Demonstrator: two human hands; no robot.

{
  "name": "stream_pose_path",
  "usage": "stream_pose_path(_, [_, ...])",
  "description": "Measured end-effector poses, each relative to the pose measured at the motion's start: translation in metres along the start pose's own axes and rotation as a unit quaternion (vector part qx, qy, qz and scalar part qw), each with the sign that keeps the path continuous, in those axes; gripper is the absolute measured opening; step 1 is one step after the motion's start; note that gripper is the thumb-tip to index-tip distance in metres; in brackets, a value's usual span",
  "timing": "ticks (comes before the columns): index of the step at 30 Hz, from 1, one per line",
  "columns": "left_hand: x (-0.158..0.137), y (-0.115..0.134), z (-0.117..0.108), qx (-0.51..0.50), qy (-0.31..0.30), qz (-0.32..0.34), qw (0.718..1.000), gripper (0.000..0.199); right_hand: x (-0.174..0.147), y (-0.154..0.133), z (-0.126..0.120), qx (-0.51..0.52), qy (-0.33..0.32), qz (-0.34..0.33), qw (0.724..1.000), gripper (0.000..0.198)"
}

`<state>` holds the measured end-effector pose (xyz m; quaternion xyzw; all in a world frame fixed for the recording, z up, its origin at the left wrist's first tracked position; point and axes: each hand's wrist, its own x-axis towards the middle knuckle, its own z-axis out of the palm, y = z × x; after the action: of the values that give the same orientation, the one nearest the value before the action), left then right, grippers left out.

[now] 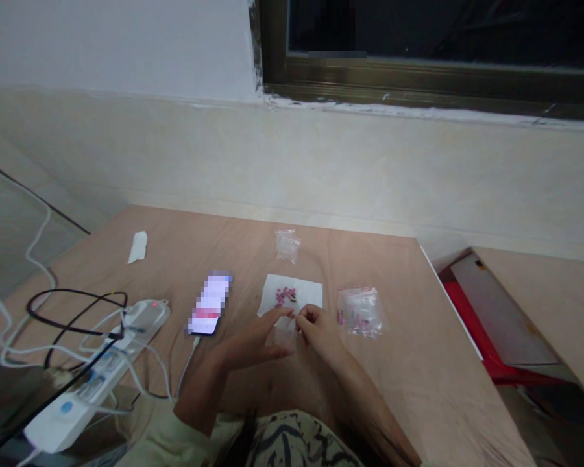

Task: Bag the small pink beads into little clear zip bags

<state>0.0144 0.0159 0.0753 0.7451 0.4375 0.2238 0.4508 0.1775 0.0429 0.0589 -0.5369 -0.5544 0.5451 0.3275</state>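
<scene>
Just below a white paper sheet [311,289] bearing a small heap of pink pieces [285,297], my two hands meet over the table. A small clear plastic bag [285,335] hangs between them. My left hand [265,334] is at the bag's upper edge, fingertips closed on it, its lower fingers stretched out. Thumb and forefinger of my right hand [322,332] pinch together at the bag's right upper corner; anything smaller in that pinch is too small to make out. Right of the paper lie clear bags [363,311] with some pink pieces inside.
More clear bags [287,245] lie behind the paper. A lit phone [210,303] is left of my hands, with a white cable plugged in. A power strip [102,370] with tangled cords occupies the left edge. A white scrap [137,247] lies far left; a red stool-like object [491,344] stands right.
</scene>
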Motion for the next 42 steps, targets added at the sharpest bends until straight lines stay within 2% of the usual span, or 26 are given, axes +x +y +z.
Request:
stream_pose_path(2, [-0.001,-0.002,0.003,0.013,0.006,-0.002,1.000,0.068,-0.001,-0.001,0.001,0.033,-0.013,0.012,0.999,0.019])
stream_pose_path(3, [0.000,-0.003,0.004,0.020,0.014,-0.003,1.000,0.067,-0.002,-0.001,0.001,0.053,-0.026,0.024,0.998,0.019])
stream_pose_path(7, [0.007,-0.009,0.007,0.052,0.057,-0.016,0.997,0.050,0.005,0.001,0.000,0.123,-0.074,0.064,0.988,0.019])
stream_pose_path(9, [0.011,-0.015,0.005,0.074,0.086,-0.025,0.993,0.046,0.014,0.009,0.000,0.115,-0.055,0.062,0.990,0.021])
stream_pose_path(11, [0.015,-0.023,0.001,0.106,0.115,-0.037,0.987,0.043,0.026,0.022,0.001,0.047,0.016,0.032,0.998,0.018])
stream_pose_path(13, [0.018,-0.031,-0.004,0.139,0.137,-0.048,0.980,0.042,0.037,0.036,0.004,-0.067,0.096,-0.016,0.993,0.011])
stream_pose_path(16, [0.023,-0.043,-0.009,0.171,0.148,-0.057,0.972,0.045,0.049,0.055,0.011,-0.197,0.128,-0.054,0.971,0.011])
stream_pose_path(19, [0.026,-0.052,-0.011,0.188,0.154,-0.066,0.968,0.047,0.053,0.064,0.016,-0.254,0.121,-0.066,0.957,0.013])
stream_pose_path(22, [0.026,-0.060,-0.011,0.202,0.169,-0.077,0.962,0.047,0.054,0.067,0.017,-0.268,0.114,-0.065,0.954,0.012])
stream_pose_path(28, [0.022,-0.068,-0.008,0.216,0.185,-0.081,0.955,0.046,0.046,0.050,0.013,-0.187,0.108,-0.047,0.975,0.012])
stream_pose_path(33, [0.020,-0.067,-0.001,0.215,0.182,-0.068,0.957,0.048,0.036,0.024,0.029,-0.125,0.011,-0.096,0.987,0.011])
stream_pose_path(36, [0.017,-0.068,0.001,0.211,0.184,-0.072,0.957,0.048,0.038,0.023,0.034,-0.090,-0.020,-0.103,0.990,0.013])
stream_pose_path(39, [0.014,-0.071,-0.002,0.201,0.187,-0.085,0.958,0.049,0.047,0.032,0.028,-0.092,0.045,-0.079,0.992,0.016])
stream_pose_path(42, [0.014,-0.075,-0.008,0.195,0.184,-0.091,0.959,0.049,0.060,0.043,0.019,-0.178,0.136,-0.067,0.972,0.019])
